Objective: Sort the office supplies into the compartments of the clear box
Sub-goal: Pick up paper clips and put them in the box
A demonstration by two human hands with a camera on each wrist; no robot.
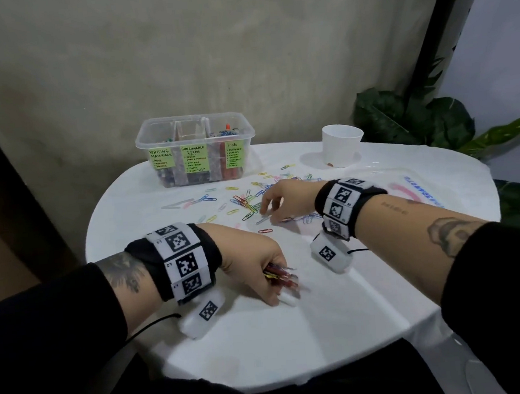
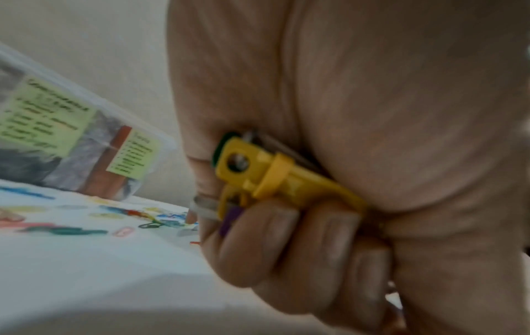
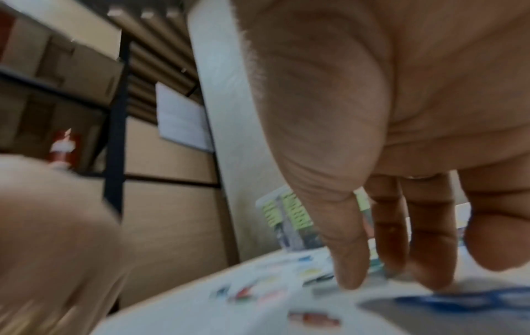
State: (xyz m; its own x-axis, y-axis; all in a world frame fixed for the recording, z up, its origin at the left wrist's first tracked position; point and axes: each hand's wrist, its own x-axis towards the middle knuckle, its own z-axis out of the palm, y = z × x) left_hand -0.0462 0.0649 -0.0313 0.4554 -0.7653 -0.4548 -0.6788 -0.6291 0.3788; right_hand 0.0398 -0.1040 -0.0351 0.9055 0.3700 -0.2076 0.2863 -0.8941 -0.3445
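The clear box [image 1: 196, 149] stands at the table's back, split into three compartments with green labels; it also shows as box [image 2: 86, 140] and box [image 3: 289, 222]. Several coloured paper clips [image 1: 246, 201] lie scattered in front of it. My left hand [image 1: 278, 291] rests near the front of the table and grips a bundle of red and yellow pieces [image 1: 279, 276]; a yellow plastic piece [image 2: 272, 172] sticks out of that left hand [image 2: 286, 226]. My right hand [image 1: 267, 213] reaches down among the clips. Its fingers [image 3: 350, 260] point straight down to the cloth beside a grey clip [image 1: 262, 220].
A white cup [image 1: 341, 143] on a white lid stands at the back right. A leafy plant [image 1: 417, 122] is behind the table's right edge. A pale stick [image 1: 177, 205] lies left of the clips. The white cloth [image 1: 295, 343] covers the round table.
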